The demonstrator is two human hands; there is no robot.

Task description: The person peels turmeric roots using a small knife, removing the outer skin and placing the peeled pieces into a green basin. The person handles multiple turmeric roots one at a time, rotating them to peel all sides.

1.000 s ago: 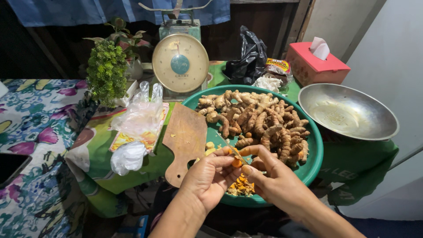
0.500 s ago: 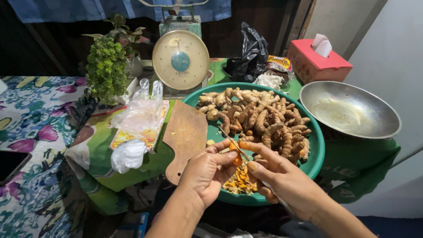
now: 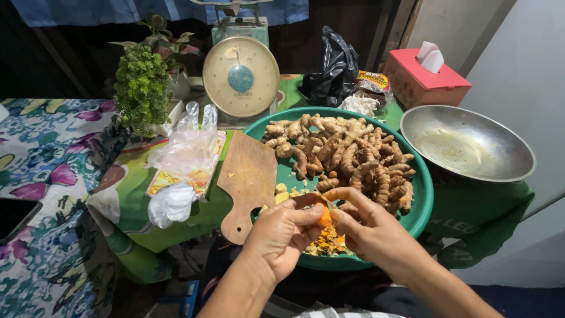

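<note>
- Two hands meet over the near rim of the green tray (image 3: 425, 194); left hand (image 3: 281, 235) and right hand (image 3: 368, 227) both pinch one orange turmeric piece (image 3: 325, 217) between curled fingertips.
- Half a second earlier the hands are slightly apart with the piece held higher; now they have closed together, fingers nearly touching.
- Orange peelings (image 3: 327, 242) lie on the tray just below the hands.
- Unpeeled turmeric roots (image 3: 344, 154) stay heaped at the tray's middle, unchanged.
- Wooden cutting board (image 3: 250, 176) leans on the tray's left edge, as before.
- Weighing scale (image 3: 241, 76) and steel bowl (image 3: 468, 144) stand beyond, unmoved.
</note>
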